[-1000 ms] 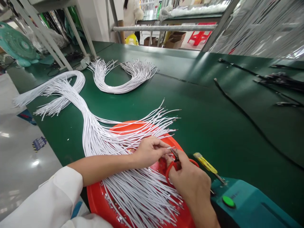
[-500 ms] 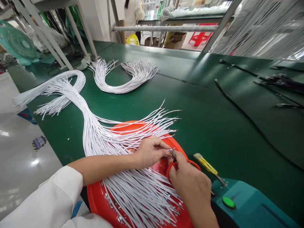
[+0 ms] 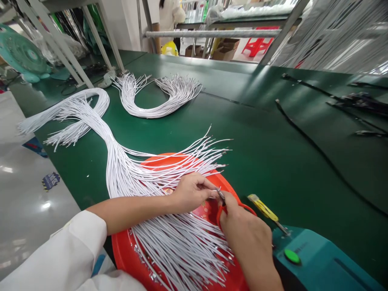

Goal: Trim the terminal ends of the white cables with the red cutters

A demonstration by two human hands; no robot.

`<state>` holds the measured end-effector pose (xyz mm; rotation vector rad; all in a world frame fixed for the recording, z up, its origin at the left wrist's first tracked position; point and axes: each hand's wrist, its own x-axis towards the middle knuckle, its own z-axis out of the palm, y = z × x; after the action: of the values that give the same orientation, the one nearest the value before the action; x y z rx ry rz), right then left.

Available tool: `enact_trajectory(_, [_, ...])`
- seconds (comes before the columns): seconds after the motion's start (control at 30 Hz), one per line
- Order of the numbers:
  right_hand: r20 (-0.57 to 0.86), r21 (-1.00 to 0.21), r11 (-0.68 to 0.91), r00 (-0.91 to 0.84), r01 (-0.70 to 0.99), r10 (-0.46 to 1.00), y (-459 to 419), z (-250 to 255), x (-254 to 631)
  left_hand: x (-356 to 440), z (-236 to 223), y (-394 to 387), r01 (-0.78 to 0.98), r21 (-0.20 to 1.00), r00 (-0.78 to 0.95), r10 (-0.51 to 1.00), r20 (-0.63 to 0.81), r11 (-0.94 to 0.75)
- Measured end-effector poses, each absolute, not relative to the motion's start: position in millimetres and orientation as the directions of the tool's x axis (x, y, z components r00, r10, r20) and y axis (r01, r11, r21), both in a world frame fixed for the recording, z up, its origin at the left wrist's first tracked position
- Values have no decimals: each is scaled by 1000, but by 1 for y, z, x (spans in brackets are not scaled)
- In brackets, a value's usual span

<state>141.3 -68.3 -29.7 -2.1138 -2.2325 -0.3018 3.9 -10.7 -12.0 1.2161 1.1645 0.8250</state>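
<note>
A white garment is worn. Its left sleeve is loose, softly creased, and ends at the top of the left forearm. That forearm, the left hand, the right forearm and the right hand are bare.

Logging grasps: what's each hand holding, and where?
Right hand: red-handled scissors, by the handles. Left hand: likely a wire's end, hidden in the pinch.

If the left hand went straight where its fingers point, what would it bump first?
The scissors, most likely: they sit just ahead of the left hand, held in the right hand. Depth is hard to judge.
</note>
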Motion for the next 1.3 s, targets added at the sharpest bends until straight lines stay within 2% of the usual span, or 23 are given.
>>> enact_trajectory(0.17, [197, 38, 19, -26, 999, 980, -69, -37, 143, 7, -18, -10, -24, 952, 276, 918, -286, 304])
enact_trajectory(0.23, [222, -74, 17, -1, 997, 975, -67, -40, 143, 7, -21, -9, -54, 947, 284, 914, -290, 317])
enact_trajectory(0.3, [220, -280, -14, 78, 960, 972, -65, -40, 142, 7, -22, -9, -53, 952, 288, 917, -275, 302])
enact_trajectory(0.37, [171, -571, -74, 206, 818, 964, -62, -37, 141, 6, -22, -9, -5, 967, 283, 928, -243, 255])
enact_trajectory(0.43, [85, -826, -116, 325, 551, 942, -60, -31, 140, 5, -21, -11, 70, 982, 285, 940, -189, 176])
enact_trajectory(0.47, [44, -904, -123, 374, 410, 926, -59, -28, 139, 5, -21, -12, 112, 985, 293, 943, -158, 130])
enact_trajectory(0.53, [-11, -972, -112, 434, 207, 901, -57, -24, 136, 5, -22, -14, 186, 982, 321, 942, -102, 43])
enact_trajectory(0.6, [-17, -989, -83, 475, 119, 880, -57, -22, 134, 5, -22, -15, 230, 973, 349, 932, -92, 10])
enact_trajectory(0.67, [16, -992, -48, 499, 114, 867, -57, -23, 133, 5, -22, -15, 228, 971, 380, 912, -155, 70])
enact_trajectory(0.77, [102, -983, 11, 498, 182, 861, -59, -24, 132, 5, -19, -12, 190, 959, 476, 834, -279, 212])
enact_trajectory(0.9, [124, -951, -54, 536, 304, 835, -59, -24, 137, 4, -15, -9, 134, 959, 490, 824, -283, 249])
enact_trajectory(1.0, [54, -906, -140, 437, 400, 898, -59, -24, 141, 5, -14, -9, 69, 963, 392, 881, -266, 260])
enact_trajectory(1.13, [9, -812, -114, 208, 573, 978, -62, -24, 138, 5, -12, -9, -2, 954, 359, 890, -280, 301])
enact_trajectory(1.23, [-3, -725, -120, 171, 679, 985, -64, -23, 133, 6, -10, -10, -31, 945, 367, 883, -292, 325])
enact_trajectory(1.3, [-2, -685, -126, 172, 718, 985, -65, -23, 132, 6, -11, -11, -30, 958, 364, 896, -255, 285])
